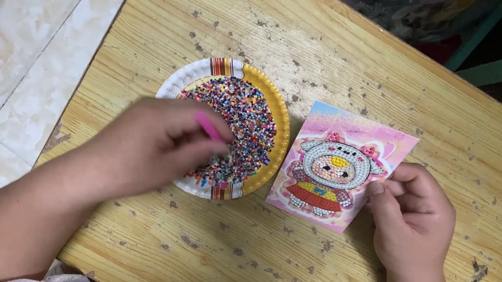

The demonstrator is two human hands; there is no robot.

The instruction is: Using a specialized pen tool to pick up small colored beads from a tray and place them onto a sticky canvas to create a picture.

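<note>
Card (340,168) beside plate (278,140), table (407,85) edge near

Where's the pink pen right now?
In the head view, the thin pink pen is in the left hand, over the yellow-rimmed paper plate of mixed beads, left of the picture card.

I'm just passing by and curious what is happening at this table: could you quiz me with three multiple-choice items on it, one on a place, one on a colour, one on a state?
1. Where does the picture card lie?
A. left of the paper plate
B. right of the paper plate
C. on the floor

2. What colour is the pen in the left hand?
A. pink
B. green
C. black

3. What is the right hand doing?
A. hanging in the air
B. lifting the plate
C. touching the card's edge

Answers: 1 B, the card sits right of the paper plate of beads. 2 A, its tip shows pink. 3 C, its fingers rest on the card's right edge.
</note>
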